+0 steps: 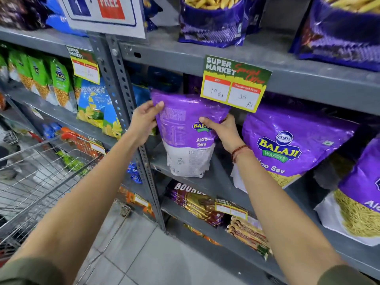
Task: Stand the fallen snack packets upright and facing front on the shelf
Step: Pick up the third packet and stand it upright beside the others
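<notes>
A purple Balaji Aloo Sev packet [185,132] stands nearly upright at the left end of the grey middle shelf [218,182], its back panel with small print turned toward me. My left hand [144,120] grips its upper left edge. My right hand [224,130] holds its right side, thumb across the front. To the right, a second Aloo Sev packet [292,149] stands front-facing and leans left. A third one [362,202] sits at the far right edge, partly cut off.
A price tag [234,85] hangs from the upper shelf just above the held packet. A metal upright [127,112] stands left of it. A wire shopping cart [41,177] is at lower left. Biscuit packs [197,202] fill the shelf below.
</notes>
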`<action>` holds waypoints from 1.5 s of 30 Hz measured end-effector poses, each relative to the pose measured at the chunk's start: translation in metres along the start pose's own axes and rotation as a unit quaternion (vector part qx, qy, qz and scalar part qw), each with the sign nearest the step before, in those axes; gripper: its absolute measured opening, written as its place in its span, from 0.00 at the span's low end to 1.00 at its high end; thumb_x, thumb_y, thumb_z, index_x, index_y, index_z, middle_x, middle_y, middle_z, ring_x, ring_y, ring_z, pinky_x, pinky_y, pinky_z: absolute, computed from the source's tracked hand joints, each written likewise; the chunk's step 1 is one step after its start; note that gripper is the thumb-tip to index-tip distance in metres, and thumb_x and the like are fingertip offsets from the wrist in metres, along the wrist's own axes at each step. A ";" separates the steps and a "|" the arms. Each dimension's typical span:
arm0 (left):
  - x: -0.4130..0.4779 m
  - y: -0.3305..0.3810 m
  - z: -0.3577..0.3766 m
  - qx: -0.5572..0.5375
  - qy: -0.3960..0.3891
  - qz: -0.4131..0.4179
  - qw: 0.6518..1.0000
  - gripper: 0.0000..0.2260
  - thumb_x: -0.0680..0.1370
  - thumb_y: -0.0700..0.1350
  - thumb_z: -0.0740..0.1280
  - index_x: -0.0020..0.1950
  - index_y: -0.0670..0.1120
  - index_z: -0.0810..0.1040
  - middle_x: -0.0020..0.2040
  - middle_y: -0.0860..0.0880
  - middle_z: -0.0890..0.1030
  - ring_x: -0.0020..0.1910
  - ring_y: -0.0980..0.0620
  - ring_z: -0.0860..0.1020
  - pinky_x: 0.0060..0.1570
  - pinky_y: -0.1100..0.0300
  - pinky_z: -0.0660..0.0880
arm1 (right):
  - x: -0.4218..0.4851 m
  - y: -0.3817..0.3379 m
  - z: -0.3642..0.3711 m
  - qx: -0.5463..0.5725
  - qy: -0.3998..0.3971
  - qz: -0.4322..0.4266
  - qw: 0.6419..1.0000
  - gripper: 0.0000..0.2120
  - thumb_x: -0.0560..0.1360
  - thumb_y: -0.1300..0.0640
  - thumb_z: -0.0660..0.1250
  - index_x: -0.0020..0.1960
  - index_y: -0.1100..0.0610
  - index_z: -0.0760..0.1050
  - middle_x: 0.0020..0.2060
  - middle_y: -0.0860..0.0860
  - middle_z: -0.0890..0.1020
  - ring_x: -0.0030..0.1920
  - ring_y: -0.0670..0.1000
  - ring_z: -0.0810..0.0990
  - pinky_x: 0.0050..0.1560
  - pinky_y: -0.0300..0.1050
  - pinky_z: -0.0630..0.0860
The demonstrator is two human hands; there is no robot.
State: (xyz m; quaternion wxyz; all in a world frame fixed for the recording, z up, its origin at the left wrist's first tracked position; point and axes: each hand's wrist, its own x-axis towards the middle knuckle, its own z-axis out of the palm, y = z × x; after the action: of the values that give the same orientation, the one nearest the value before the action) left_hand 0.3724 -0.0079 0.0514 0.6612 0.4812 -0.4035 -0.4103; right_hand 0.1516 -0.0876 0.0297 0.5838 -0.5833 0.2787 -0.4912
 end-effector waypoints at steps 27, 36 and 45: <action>-0.093 -0.145 0.070 0.245 0.051 -0.075 0.965 0.56 0.51 0.70 0.73 0.73 0.48 0.57 0.70 0.39 0.68 0.69 0.41 0.69 0.64 0.40 0.71 | -0.102 0.065 0.027 -0.073 0.061 -0.032 0.995 0.08 0.72 0.70 0.68 0.51 0.67 0.76 0.40 0.45 0.79 0.40 0.30 0.77 0.52 0.39 0.78; -0.025 -0.107 -0.011 0.552 -0.162 -0.118 0.809 0.29 0.60 0.53 0.77 0.56 0.41 0.80 0.52 0.40 0.84 0.54 0.44 0.80 0.50 0.55 0.74 | -0.103 0.070 0.006 -0.075 0.124 0.041 0.989 0.16 0.69 0.64 0.74 0.55 0.57 0.75 0.46 0.62 0.83 0.42 0.40 0.81 0.45 0.30 0.75; -0.060 -0.121 -0.005 0.364 -0.003 0.002 0.931 0.26 0.70 0.40 0.74 0.66 0.43 0.71 0.54 0.51 0.79 0.48 0.61 0.78 0.46 0.79 0.70 | -0.051 0.095 -0.017 -0.194 0.046 0.136 0.970 0.41 0.65 0.56 0.79 0.72 0.57 0.62 0.60 0.49 0.73 0.62 0.47 0.71 0.63 0.40 0.68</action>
State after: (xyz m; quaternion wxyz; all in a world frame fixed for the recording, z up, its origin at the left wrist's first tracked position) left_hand 0.3382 0.0248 -0.0755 0.4400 0.6874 -0.5278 -0.2352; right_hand 0.1419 -0.0645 -0.0768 0.5074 -0.6188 0.4722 -0.3698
